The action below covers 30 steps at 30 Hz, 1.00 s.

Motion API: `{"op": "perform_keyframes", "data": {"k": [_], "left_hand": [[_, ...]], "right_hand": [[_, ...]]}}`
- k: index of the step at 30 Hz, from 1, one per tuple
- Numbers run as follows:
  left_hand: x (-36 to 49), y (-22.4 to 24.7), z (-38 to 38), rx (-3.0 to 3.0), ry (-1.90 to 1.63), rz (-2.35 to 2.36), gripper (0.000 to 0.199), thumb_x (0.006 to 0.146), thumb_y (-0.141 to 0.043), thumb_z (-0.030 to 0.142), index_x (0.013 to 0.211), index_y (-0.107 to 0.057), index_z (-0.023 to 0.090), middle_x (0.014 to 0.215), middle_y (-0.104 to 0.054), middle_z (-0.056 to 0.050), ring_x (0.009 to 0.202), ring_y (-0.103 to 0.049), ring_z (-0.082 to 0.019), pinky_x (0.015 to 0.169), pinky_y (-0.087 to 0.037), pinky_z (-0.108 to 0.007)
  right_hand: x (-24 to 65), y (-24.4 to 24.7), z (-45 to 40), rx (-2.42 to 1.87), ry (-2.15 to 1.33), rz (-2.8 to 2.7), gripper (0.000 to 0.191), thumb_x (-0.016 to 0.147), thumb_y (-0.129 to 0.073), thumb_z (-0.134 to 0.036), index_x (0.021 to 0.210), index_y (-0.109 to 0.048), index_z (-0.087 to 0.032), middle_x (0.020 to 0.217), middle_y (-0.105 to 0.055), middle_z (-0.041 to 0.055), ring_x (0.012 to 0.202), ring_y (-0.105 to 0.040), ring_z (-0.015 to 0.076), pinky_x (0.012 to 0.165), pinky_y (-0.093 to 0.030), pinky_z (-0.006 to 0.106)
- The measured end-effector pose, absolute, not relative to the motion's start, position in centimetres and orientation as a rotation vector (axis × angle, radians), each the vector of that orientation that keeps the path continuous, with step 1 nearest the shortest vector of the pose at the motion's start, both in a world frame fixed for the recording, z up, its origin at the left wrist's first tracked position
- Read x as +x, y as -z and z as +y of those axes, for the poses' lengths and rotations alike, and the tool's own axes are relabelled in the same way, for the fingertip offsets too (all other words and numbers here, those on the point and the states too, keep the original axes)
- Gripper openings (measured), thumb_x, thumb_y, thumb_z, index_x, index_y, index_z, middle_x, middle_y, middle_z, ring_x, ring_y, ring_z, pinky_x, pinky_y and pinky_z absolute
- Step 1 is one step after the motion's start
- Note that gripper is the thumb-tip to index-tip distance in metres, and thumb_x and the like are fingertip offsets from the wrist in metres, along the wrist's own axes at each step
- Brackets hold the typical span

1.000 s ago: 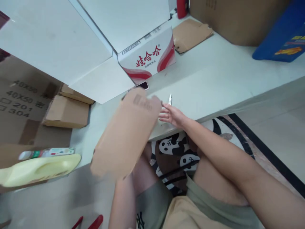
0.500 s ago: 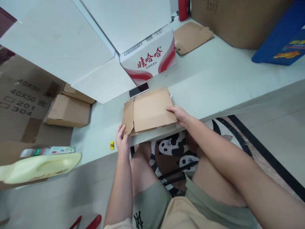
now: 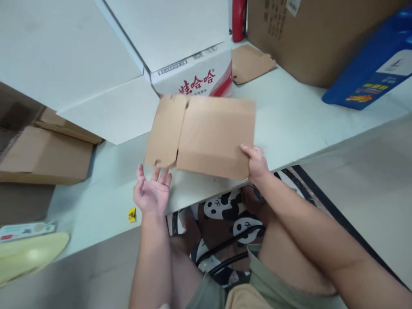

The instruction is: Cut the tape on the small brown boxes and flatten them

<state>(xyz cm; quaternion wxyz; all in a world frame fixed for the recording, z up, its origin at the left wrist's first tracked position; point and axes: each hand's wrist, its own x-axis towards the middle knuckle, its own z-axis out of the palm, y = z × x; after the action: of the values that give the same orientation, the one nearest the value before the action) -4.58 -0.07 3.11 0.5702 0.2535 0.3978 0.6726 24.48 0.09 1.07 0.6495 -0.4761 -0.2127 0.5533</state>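
A flattened brown cardboard box point(image 3: 215, 133) is raised above the pale table, its narrower flap to the left and its wide panel to the right. My right hand point(image 3: 257, 163) grips the lower right edge, thumb on top and the other fingers hidden beneath. Palm up, my left hand point(image 3: 152, 191) lies just below the lower left corner with its fingers spread. The fingertips come close to the flap's edge; whether they touch it I cannot tell. Part of a white and red carton point(image 3: 222, 71) is covered by the raised cardboard.
Tall white boxes point(image 3: 106, 51) stand behind. Another flat cardboard piece point(image 3: 252, 62), a large brown carton point(image 3: 309, 43) and a blue jug point(image 3: 363, 68) are at the back right. On the left lie brown boxes point(image 3: 48, 150), a yellow packet point(image 3: 131, 214) and a pale yellow plastic object point(image 3: 35, 255).
The cardboard has been lifted off the table and now shows a differently creased face. My left hand has let go of its corner and turned palm up; my right hand keeps hold.
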Motion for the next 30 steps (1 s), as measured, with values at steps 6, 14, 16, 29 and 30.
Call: {"op": "perform_keyframes", "data": {"k": [6,14,16,29,30], "left_hand": [[-5.2,-2.6,-0.2,0.611,-1.398,0.845,0.042,0.07,-0.074,0.045,0.106,-0.067,0.026,0.112,-0.076,-0.007,0.089,-0.076,-0.021,0.083,-0.06,-0.034],[-4.1,-2.0,-0.4,0.708,-1.036,0.745,0.046,0.074,-0.072,0.049,0.109,-0.063,0.02,0.112,-0.077,-0.01,0.092,-0.075,-0.023,0.087,-0.054,-0.037],[-4.1,-2.0,-0.4,0.711,-1.05,0.737,0.045,0.075,-0.07,0.049,0.108,-0.064,0.02,0.112,-0.076,-0.009,0.092,-0.074,-0.023,0.087,-0.054,-0.037],[-5.2,-2.3,0.4,0.688,-1.129,0.704,0.039,0.075,-0.069,0.049,0.098,-0.068,0.018,0.096,-0.077,-0.008,0.086,-0.073,-0.022,0.086,-0.055,-0.037],[-5.4,-2.4,0.3,0.674,-1.138,0.697,0.038,0.075,-0.069,0.049,0.098,-0.069,0.018,0.094,-0.077,-0.008,0.085,-0.073,-0.021,0.086,-0.055,-0.036]], "right_hand": [[26.1,-2.4,-0.1,-0.988,-1.058,-0.297,0.026,0.06,-0.071,-0.028,0.08,-0.057,-0.019,0.065,-0.058,-0.0056,0.048,-0.048,0.0062,0.036,-0.031,0.018],[31.0,-6.1,-0.8,-1.349,-0.607,-0.45,0.017,0.073,-0.064,-0.021,0.072,-0.047,-0.024,0.065,-0.05,-0.0047,0.045,-0.036,0.0056,0.037,-0.026,0.02],[32.4,-7.8,1.5,-1.467,-0.509,-0.499,0.018,0.083,-0.056,-0.016,0.072,-0.045,-0.026,0.068,-0.051,-0.0029,0.049,-0.038,0.0077,0.042,-0.03,0.023],[28.9,-6.7,11.1,-2.021,-0.914,-1.143,0.005,0.081,-0.062,-0.018,0.085,-0.063,-0.015,0.074,-0.066,0.0042,0.055,-0.055,0.0104,0.055,-0.042,0.025],[28.0,-5.9,10.0,-2.022,-0.924,-1.248,0.015,0.074,-0.065,-0.013,0.089,-0.066,-0.016,0.077,-0.067,0.0038,0.057,-0.055,0.0106,0.056,-0.042,0.025]]}}
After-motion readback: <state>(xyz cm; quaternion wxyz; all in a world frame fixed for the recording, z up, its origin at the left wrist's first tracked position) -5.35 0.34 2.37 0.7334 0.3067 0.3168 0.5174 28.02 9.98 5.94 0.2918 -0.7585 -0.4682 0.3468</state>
